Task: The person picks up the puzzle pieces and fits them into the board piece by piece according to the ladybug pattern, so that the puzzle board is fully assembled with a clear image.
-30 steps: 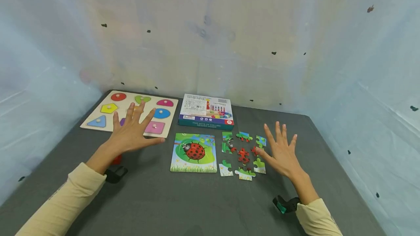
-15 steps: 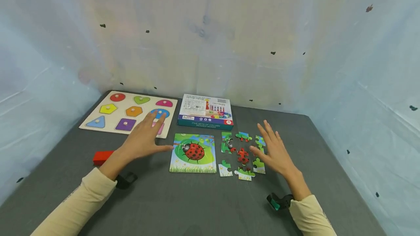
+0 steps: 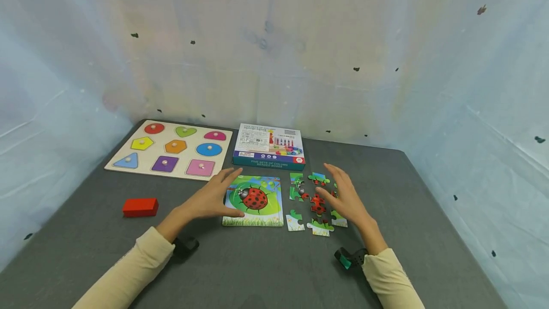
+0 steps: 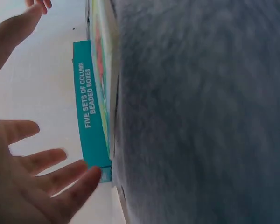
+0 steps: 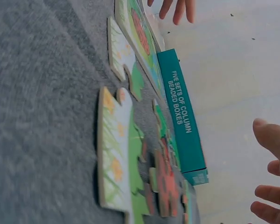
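Note:
My left hand (image 3: 210, 199) hovers over the left edge of the ladybug puzzle board (image 3: 256, 218), fingers spread and holding nothing. In the left wrist view its fingers (image 4: 39, 163) stand apart, clear of the grey surface. Above the right side of the loose puzzle pieces (image 3: 319, 228) is my right hand (image 3: 345, 199), with its fingers extended and nothing in its grasp. It covers some of the pieces at the right. The right wrist view shows a white and green grass piece (image 5: 116, 158) lying flat, apart from the fingers.
Behind the board lies a teal box of beads (image 3: 269, 162). A wooden shape puzzle (image 3: 147, 169) with knobbed pieces rests at the back left. One red block (image 3: 140, 207) sits on the left of the grey table (image 3: 257, 271). Pale sheeting (image 3: 274, 61) encloses the back and sides.
Both hands have moved inward and lower, toward the ladybug board and loose pieces. The red block and the whole shape puzzle have come into sight as my left hand shifted right.

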The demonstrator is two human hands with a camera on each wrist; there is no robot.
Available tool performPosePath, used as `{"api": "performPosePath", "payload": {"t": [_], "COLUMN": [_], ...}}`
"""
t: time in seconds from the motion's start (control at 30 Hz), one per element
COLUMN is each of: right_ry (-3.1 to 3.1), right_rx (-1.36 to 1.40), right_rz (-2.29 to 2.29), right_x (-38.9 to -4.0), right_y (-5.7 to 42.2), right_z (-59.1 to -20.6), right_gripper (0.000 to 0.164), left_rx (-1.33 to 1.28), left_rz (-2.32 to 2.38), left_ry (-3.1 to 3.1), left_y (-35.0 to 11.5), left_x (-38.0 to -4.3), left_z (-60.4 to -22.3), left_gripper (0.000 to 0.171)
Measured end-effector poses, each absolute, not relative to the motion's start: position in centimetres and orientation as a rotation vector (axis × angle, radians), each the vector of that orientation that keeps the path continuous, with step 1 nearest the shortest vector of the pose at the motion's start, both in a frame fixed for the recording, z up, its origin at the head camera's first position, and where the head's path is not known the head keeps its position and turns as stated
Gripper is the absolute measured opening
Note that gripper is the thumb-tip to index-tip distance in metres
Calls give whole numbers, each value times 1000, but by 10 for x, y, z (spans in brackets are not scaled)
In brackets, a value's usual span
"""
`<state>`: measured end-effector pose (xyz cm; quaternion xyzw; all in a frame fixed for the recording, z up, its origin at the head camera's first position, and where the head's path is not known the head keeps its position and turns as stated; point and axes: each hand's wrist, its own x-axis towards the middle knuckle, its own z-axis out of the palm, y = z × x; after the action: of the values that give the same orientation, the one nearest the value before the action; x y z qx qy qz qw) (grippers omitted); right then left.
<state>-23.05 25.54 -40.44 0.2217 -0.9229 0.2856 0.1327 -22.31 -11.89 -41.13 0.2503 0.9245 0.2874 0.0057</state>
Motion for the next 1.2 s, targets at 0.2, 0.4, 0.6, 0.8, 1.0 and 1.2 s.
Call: {"api": "performPosePath", "payload": {"t": [0.2, 0.4, 0.6, 0.8, 1.0, 1.2], "right_ry": [-2694, -2744, -2794, -2847, -2854, -2841], "right_rx": [654, 642, 672, 720, 739, 779], "right_rz": [869, 881, 875, 865, 834, 767], "right_x": [-242, -252, -263, -275, -285, -290], "right_y": [250, 243, 236, 228, 224, 223], "right_z": [-413, -420, -426, -429, -431, -435], "right_gripper": [68, 67, 63, 60, 52, 47], "left_rx": [766, 806, 798, 820, 820, 778], "left_rz": [931, 845, 773, 773, 776, 799], "left_ry": [2797, 2749, 2727, 2714, 2720, 2705], "left_y": [-113, -113, -115, -118, -119, -121], "left_x": [-227, -232, -233, -232, -233, -232], "left_z": [-419, -424, -425, -427, -428, -430], "left_gripper": [115, 115, 113, 112, 111, 110]}}
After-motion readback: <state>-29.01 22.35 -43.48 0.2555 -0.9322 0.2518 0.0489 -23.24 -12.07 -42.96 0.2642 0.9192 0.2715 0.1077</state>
